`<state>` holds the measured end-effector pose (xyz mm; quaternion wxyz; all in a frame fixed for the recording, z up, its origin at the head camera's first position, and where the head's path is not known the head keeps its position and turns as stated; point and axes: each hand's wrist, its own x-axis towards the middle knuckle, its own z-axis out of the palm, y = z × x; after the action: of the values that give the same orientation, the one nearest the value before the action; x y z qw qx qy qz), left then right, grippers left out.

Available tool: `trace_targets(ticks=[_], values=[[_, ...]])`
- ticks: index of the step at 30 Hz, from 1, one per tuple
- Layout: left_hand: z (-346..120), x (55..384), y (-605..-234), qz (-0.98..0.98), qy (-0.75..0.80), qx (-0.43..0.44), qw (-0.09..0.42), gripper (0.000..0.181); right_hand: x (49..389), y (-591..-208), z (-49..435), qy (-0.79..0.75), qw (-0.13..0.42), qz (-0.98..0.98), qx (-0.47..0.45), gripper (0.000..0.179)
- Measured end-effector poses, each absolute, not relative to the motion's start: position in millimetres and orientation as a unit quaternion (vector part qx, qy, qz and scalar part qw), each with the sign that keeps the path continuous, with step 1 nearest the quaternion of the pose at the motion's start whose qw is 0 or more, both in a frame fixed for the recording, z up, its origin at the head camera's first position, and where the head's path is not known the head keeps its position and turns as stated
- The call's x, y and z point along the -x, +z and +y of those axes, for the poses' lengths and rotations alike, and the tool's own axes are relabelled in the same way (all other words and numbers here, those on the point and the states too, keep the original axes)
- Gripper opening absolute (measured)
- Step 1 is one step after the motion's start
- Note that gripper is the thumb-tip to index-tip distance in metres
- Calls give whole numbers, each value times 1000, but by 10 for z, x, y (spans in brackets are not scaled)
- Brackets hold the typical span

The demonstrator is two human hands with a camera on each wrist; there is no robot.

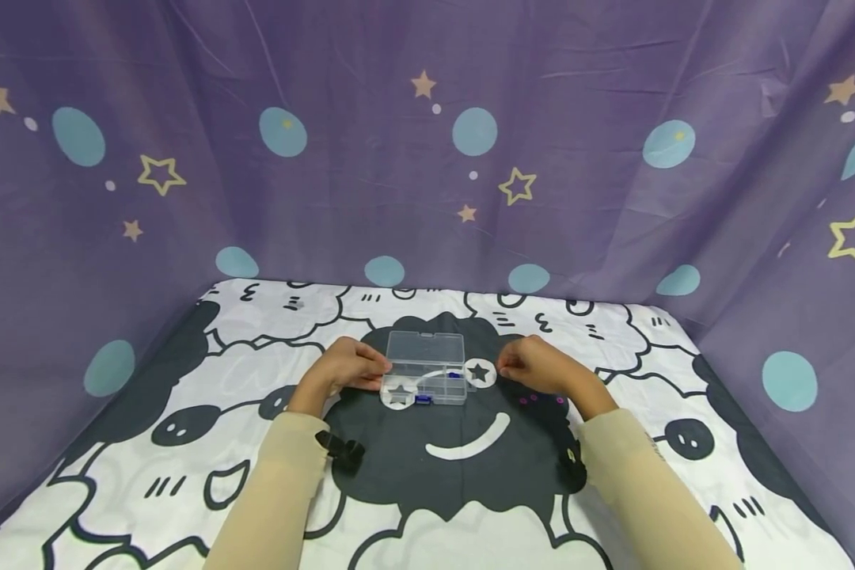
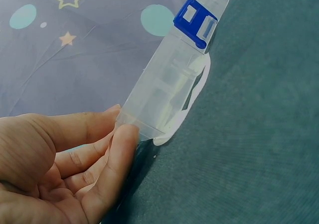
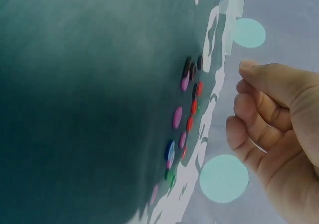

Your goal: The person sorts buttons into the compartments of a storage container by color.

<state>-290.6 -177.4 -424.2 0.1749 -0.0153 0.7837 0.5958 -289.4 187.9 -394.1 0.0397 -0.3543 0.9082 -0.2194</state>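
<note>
A clear plastic compartment box (image 1: 438, 389) stands on the cloth with its lid (image 1: 425, 348) raised at the back. Two blue latches (image 1: 423, 400) show on it. My left hand (image 1: 345, 366) grips the box's left end, thumb and fingers pinching the corner in the left wrist view. To the right of the box, my right hand (image 1: 539, 366) hovers with loosely curled fingers, thumb near the index finger (image 3: 242, 87); nothing shows between them. Several small buttons (image 3: 177, 117), red, pink, blue, green and dark, lie scattered on the dark cloth near this hand.
The cloth (image 1: 463, 475) has a cartoon sheep print with a large dark patch under the box. A purple curtain (image 1: 370, 206) with stars and dots hangs behind and at both sides. A black strap (image 1: 342, 450) is on the left sleeve.
</note>
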Motion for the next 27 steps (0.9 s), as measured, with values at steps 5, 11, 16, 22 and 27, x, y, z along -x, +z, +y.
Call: trace_targets(ticks=[5,11,16,22,27], values=[[-1789,2921,-4257,787,592,11,175,19,2888,-3936,2012,-221,46,909,349,5],[-1792,2930,-4265,787,591,6,176,19,2915,-3964,2170,-217,46,907,359,6],[-1797,2925,-4262,785,595,9,174,19,2921,-3983,2253,-217,45,905,364,6],[-1789,2910,-4252,781,600,9,174,18,2912,-4029,2357,-209,56,907,361,6],[-1785,2896,-4241,780,602,6,172,17,2908,-4047,2434,-209,76,906,360,6]])
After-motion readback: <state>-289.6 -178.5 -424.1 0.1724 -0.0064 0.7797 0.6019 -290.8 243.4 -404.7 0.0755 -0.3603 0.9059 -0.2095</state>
